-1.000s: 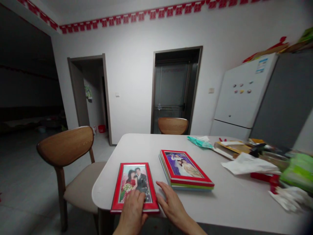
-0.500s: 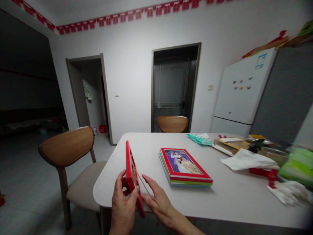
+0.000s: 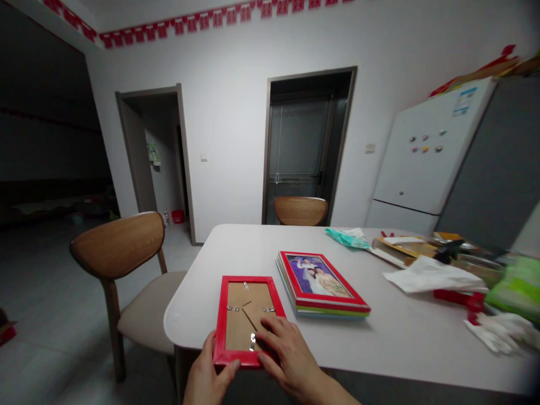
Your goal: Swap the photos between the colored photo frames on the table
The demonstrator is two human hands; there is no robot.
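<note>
A red photo frame [image 3: 221, 323] lies face down at the near edge of the white table [image 3: 358, 349], its brown backing board [image 3: 237, 332] facing up. Metal clips sit around the board, and an angled slit shows in its middle. My left hand [image 3: 211, 374] grips the near left corner, thumb on the front rim. My right hand [image 3: 291, 354] is at the near right corner, its thumb at the rim and its fingers on the board beside the lower clip [image 3: 252, 341]. To the right lies a stack of photo frames [image 3: 324, 284], a red one with a wedding photo on top.
White paper [image 3: 434, 275], a teal packet [image 3: 348, 238], crumpled white gloves or tissue [image 3: 502, 332] and a green bag [image 3: 517, 287] clutter the table's right side. Wooden chairs stand at the left [image 3: 122, 247] and far side [image 3: 300, 211]. A white fridge [image 3: 422, 169] is behind.
The red frame has tipped from upright on edge to lying flat with its back up. My right hand has moved from beside the tilted frame onto its near right part.
</note>
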